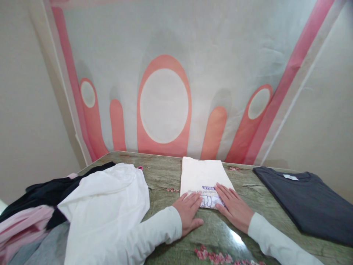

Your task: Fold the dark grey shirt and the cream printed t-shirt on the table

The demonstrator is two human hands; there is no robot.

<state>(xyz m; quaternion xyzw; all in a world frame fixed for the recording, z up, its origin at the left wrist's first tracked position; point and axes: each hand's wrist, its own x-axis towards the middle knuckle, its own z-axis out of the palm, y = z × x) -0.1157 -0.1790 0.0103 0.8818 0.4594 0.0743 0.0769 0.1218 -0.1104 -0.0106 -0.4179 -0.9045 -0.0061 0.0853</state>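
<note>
A pale pink T-shirt (202, 173), folded into a neat rectangle with a printed design near its front edge, lies flat on the table. My left hand (189, 211) rests on its front left corner, fingers stretched out and thumb pointing to the right. On the front right part of the shirt lies my right hand (234, 208), its fingers flat and the thumb apart. Both palms face down, and part of the print is covered by the fingers. Neither hand grips the cloth.
Left of the hands is a loose heap with a white garment (110, 206), a black garment (68, 186), a pink one (26, 224) and grey cloth (49, 246). A dark grey folded T-shirt (309, 202) lies at the right. Behind the table (162, 173) stands a patterned wall covering (165, 147).
</note>
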